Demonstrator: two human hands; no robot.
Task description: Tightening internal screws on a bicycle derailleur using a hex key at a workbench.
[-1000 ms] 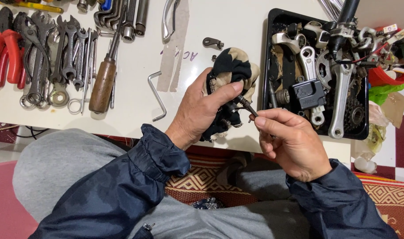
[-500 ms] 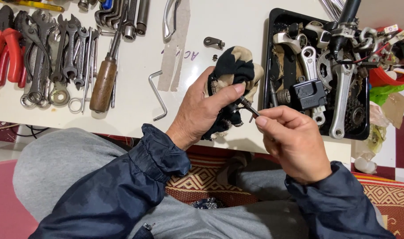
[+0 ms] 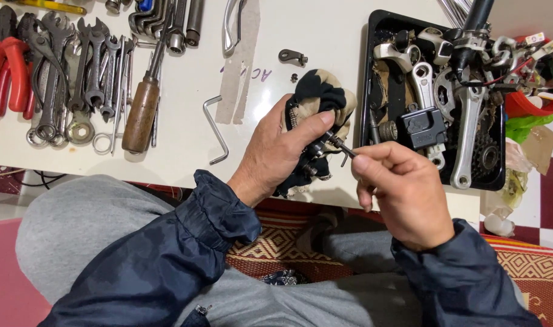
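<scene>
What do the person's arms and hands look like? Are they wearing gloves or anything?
No gloves: the left hand and right hand are both bare, with no rings or watch showing. Both arms are covered by the long dark navy jacket sleeves of smooth, slightly shiny fabric, which end in gathered, elastic-looking cuffs at the wrists.

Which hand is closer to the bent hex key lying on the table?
Left. The left hand, gripping a rag, sits just right of the hex key. The right hand is farther right, beyond the rag, near the black tray.
</scene>
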